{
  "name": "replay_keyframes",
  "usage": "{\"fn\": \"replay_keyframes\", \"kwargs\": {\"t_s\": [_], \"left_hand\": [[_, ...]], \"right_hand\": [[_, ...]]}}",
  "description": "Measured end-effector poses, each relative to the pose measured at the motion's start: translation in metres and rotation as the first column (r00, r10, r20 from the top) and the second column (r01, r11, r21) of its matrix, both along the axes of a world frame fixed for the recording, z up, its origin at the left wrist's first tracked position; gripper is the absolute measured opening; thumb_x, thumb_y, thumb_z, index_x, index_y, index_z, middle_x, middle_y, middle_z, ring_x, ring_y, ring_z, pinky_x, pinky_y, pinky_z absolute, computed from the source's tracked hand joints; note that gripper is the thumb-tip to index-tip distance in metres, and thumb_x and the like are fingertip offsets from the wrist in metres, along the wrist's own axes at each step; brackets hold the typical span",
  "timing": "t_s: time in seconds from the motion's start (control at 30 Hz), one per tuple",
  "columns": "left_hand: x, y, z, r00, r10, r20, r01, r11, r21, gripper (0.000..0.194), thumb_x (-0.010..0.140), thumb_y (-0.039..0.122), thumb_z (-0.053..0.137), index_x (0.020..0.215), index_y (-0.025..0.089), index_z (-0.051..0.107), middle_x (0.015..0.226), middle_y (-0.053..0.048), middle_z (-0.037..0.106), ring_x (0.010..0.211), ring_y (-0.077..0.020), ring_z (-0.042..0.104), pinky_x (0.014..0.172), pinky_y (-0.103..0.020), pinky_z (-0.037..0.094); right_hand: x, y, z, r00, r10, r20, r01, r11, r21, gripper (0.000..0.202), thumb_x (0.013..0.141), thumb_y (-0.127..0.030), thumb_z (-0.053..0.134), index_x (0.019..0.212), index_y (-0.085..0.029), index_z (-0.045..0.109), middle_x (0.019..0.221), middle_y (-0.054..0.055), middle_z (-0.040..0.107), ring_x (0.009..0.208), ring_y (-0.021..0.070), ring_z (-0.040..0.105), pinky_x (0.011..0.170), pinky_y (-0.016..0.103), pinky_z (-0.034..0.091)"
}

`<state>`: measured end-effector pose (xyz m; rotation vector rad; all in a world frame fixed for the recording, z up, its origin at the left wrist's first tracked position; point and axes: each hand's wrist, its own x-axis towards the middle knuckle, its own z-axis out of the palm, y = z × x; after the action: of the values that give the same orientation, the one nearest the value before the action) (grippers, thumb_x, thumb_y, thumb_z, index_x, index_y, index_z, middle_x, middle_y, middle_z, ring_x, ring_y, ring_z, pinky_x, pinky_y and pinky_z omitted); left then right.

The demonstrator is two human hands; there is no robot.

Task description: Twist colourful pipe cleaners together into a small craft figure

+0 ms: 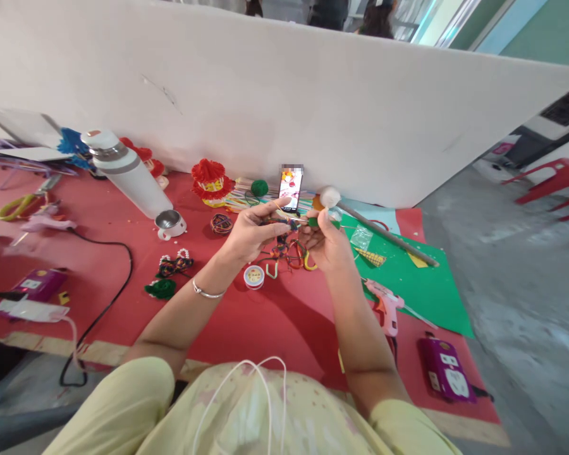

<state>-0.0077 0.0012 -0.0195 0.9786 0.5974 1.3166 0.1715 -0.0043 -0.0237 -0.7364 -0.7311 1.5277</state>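
Observation:
My left hand [251, 234] is closed, pinching dark multicoloured crochet work [281, 245], with a strand running up near its raised index finger. In my right hand [330, 245] is a crochet hook with a green handle [317, 222]; its thin metal shaft points left into the yarn. The hook's tip is too small to make out. A phone [291, 188] with a lit screen stands just beyond my hands. Below them lie scissors [310, 260] with red and yellow handles, partly hidden, and a small round white container [253, 277].
Left stand a white thermos [128, 174] and a metal-lined cup [171, 225]. Yarn balls [221, 223], a red yarn craft [212, 180] and a bead-trimmed yarn piece [174, 264] lie nearby. Rightward are a pink glue gun [387, 304], a grey rod [389, 234] and a purple socket box [448, 370].

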Motion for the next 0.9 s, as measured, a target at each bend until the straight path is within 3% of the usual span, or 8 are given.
{"fn": "replay_keyframes", "kwargs": {"t_s": [0.1, 0.3, 0.53, 0.73, 0.9], "left_hand": [[-0.007, 0.001, 0.000, 0.996, -0.092, 0.020, 0.093, 0.992, -0.082, 0.053, 0.060, 0.015, 0.100, 0.110, 0.029, 0.090, 0.074, 0.003, 0.074, 0.051, -0.0036, 0.052, 0.044, -0.018, 0.036], [-0.018, 0.002, 0.004, 0.973, -0.229, 0.024, 0.231, 0.963, -0.139, 0.053, 0.061, 0.014, 0.098, 0.111, 0.025, 0.089, 0.065, 0.004, 0.067, 0.038, 0.0011, 0.032, 0.036, -0.018, 0.016], [-0.024, 0.005, 0.008, 0.939, -0.343, 0.005, 0.340, 0.930, -0.138, 0.050, 0.063, 0.015, 0.095, 0.112, 0.022, 0.088, 0.070, 0.002, 0.073, 0.037, 0.0014, 0.028, 0.035, -0.019, 0.013], [-0.030, 0.008, 0.004, 0.915, -0.375, -0.146, 0.357, 0.924, -0.138, 0.054, 0.064, 0.021, 0.090, 0.118, 0.021, 0.087, 0.072, -0.001, 0.070, 0.039, -0.0008, 0.023, 0.036, -0.023, 0.015], [-0.033, 0.009, 0.005, 0.900, -0.393, -0.191, 0.375, 0.919, -0.124, 0.048, 0.065, 0.021, 0.089, 0.112, 0.019, 0.088, 0.050, 0.005, 0.047, 0.039, -0.0026, 0.019, 0.037, -0.020, 0.016]], "right_hand": [[0.002, -0.002, 0.001, 0.996, -0.050, 0.079, 0.043, 0.996, 0.083, 0.044, 0.063, -0.062, 0.099, 0.081, -0.025, 0.083, 0.074, -0.002, 0.080, 0.063, 0.0090, 0.068, 0.057, 0.021, 0.057], [0.009, -0.006, -0.002, 0.949, -0.146, 0.279, 0.050, 0.945, 0.323, 0.031, 0.079, -0.061, 0.090, 0.085, -0.031, 0.085, 0.090, 0.000, 0.086, 0.080, 0.0172, 0.078, 0.076, 0.033, 0.066], [0.022, -0.009, 0.007, 0.835, -0.302, 0.460, -0.053, 0.788, 0.613, 0.021, 0.084, -0.055, 0.087, 0.091, -0.036, 0.088, 0.093, 0.001, 0.086, 0.093, 0.0227, 0.079, 0.093, 0.045, 0.066], [0.029, -0.013, 0.016, 0.833, -0.232, 0.503, -0.186, 0.739, 0.648, 0.010, 0.086, -0.046, 0.088, 0.094, -0.040, 0.089, 0.098, 0.003, 0.087, 0.095, 0.0250, 0.080, 0.095, 0.050, 0.066], [0.031, -0.014, 0.019, 0.848, -0.165, 0.504, -0.179, 0.806, 0.565, 0.020, 0.077, -0.056, 0.093, 0.082, -0.037, 0.088, 0.092, 0.004, 0.086, 0.089, 0.0249, 0.078, 0.094, 0.052, 0.066]]}}
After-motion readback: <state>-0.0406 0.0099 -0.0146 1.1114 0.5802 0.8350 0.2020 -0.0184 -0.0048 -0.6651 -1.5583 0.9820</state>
